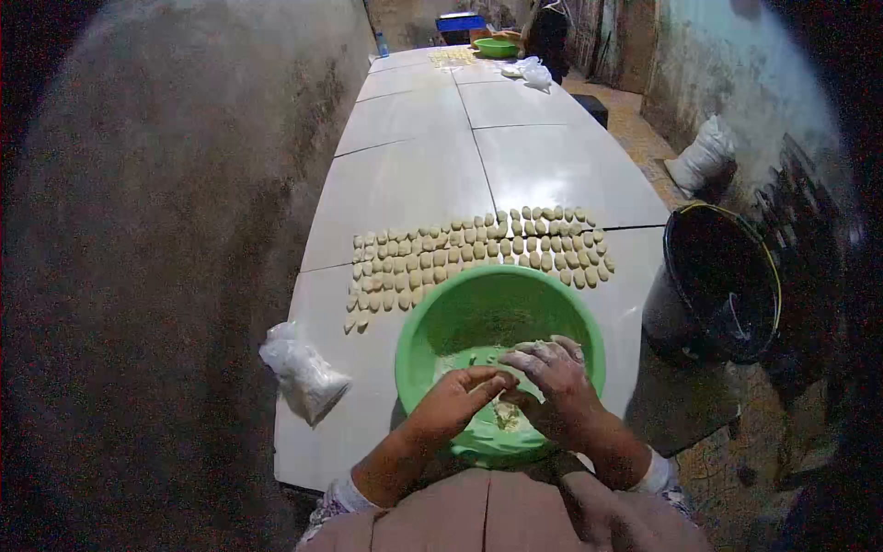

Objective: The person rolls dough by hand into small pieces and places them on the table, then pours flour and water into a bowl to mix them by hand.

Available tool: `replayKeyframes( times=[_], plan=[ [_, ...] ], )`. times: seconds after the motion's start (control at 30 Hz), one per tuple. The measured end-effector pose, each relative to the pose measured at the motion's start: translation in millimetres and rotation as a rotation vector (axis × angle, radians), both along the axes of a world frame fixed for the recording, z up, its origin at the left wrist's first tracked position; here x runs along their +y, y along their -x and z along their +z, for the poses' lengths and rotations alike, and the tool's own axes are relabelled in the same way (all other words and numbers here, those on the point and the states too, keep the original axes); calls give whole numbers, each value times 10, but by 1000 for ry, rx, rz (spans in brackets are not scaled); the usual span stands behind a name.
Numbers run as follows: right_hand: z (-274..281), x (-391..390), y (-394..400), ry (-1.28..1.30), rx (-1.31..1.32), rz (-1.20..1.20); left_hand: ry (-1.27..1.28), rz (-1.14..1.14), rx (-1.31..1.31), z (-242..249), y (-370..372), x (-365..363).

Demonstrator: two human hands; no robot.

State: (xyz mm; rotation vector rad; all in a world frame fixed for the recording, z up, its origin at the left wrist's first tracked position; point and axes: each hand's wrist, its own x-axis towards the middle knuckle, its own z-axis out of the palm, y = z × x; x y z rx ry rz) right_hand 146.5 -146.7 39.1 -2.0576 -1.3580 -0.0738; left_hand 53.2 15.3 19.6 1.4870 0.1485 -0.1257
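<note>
A white bag (303, 375) is left of the dough bits (427, 259). My left hand (455, 400) bunches over the green bowl (501, 296); I can't tell if it pinches anything. A dough lump (508, 416) lies below. My dusty right hand (559, 385) curves open.

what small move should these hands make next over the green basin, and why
Probably roll the fingertips together gently over the green basin: the left hand and right hand nearly meet there, right by a rough pale lump, while smoother small pieces lie in rows beyond the rim.
</note>
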Motion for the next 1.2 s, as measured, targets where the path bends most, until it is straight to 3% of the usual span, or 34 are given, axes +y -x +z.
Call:
replayKeyframes(
  times=[0.1, 0.23, 0.43, 0.57, 0.8, 0.97, 1.03, 1.2],
  plan=[
    [-69, -19, -27, 36, 3, 26, -62, 22, 57, -40, 11, 24],
    [-154, -14, -65, 17, 94, 95, -224, -1, -84, -147, -13, 36],
    [-280, -1, -121, -109, 121, 77, -236, -50, -101, -227, 9, 63],
    [-325, 23, -84, -75, 88, 78, -107, -12, 11, -255, -8, 0],
    [-299, 1, -64, 61, 120, 184, -345, 36, -68, -228, -1, -7],
    [-279, -11, -97, 13, 124, 127, -287, -19, -73, -386, -8, 34],
    [-321, -29, -102, -30, 88, 93, -28, -89, -163, -366, 0, 17],
    [-378, -4, -113, -67, 175, 88, -153, -96, -17, -352, -7, -13]
  ],
)
